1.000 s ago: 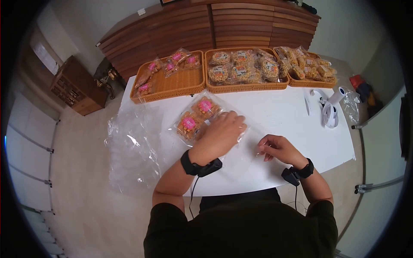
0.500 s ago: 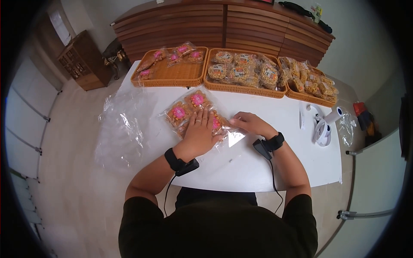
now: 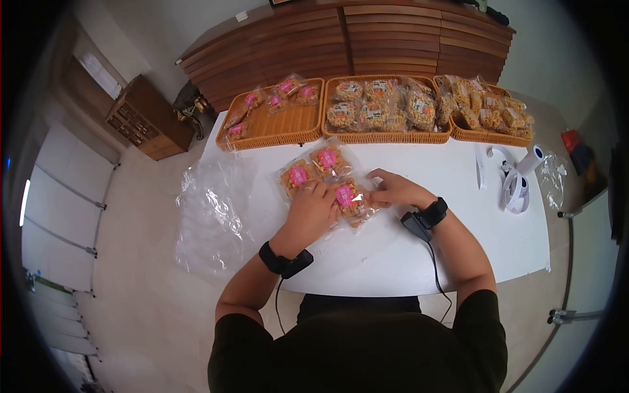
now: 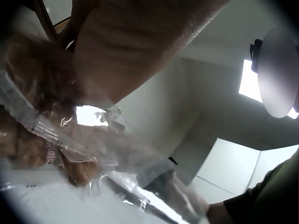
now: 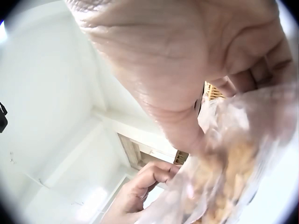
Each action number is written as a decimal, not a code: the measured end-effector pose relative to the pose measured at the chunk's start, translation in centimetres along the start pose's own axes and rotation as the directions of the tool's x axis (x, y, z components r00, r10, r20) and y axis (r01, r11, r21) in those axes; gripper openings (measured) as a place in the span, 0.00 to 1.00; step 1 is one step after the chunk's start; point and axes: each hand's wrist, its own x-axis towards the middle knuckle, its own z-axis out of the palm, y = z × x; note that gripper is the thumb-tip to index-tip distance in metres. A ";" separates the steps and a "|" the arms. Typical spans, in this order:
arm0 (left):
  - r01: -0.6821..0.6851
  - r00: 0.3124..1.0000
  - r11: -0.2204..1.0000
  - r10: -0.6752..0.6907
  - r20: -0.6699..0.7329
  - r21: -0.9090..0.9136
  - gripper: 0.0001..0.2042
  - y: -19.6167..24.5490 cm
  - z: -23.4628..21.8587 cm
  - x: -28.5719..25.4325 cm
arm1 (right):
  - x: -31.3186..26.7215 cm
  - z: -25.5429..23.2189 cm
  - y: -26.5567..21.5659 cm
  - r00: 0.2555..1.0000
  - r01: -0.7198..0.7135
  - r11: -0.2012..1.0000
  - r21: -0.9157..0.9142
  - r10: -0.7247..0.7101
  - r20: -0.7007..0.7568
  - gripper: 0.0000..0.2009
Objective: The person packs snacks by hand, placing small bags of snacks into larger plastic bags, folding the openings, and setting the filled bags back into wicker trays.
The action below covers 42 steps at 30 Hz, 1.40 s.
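A clear plastic bag (image 3: 341, 145) with several packets of golden-brown snack pieces lies on the white table, in front of the baskets. Three round pink labels show through it. The left hand (image 3: 310, 213) grips its near left part with bent fingers. On the right side, thumb and fingers of the right hand (image 3: 401, 190) pinch the packet (image 3: 352, 202) nearest the body. Crinkled film spreads below the right hand's thumb and fingers in the right wrist view. The left wrist view shows the glossy bag film (image 4: 126, 149) close under the left hand, with that hand's fingertips hidden.
Behind stand a wicker basket (image 3: 282, 128) with pink-labelled packets, a middle basket (image 3: 386, 137) and a right basket (image 3: 491, 135) of packed snacks. Loose clear film (image 3: 213, 216) lies at left. White rolls (image 3: 517, 190) of labels or tape are at right.
The right hand has come in from the right to the bag and holds its right side. The left hand has drawn back from over the packets, then from lying flat, to its near left part.
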 end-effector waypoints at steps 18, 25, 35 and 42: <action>-0.003 0.961 0.956 0.084 0.262 -0.294 0.30 -1.2 -0.1 -0.5 | -4.3 -1.1 -3.2 0.965 0.229 0.916 -0.331 -0.168 0.203 0.61; -0.040 0.964 0.951 0.117 0.240 -0.306 0.27 -1.4 0.0 -0.5 | -2.9 3.0 -3.0 0.933 0.264 0.710 -0.653 -0.360 -0.015 0.51; -0.161 0.944 0.970 0.205 0.260 -0.181 0.24 -1.3 0.3 -0.6 | -5.3 1.7 -4.1 0.911 0.248 0.547 -0.800 -0.413 0.001 0.42; -0.164 0.940 0.970 0.209 0.269 -0.181 0.24 -1.8 0.5 -0.7 | -8.3 -3.6 -3.5 0.915 0.391 0.730 -0.560 -0.373 0.153 0.32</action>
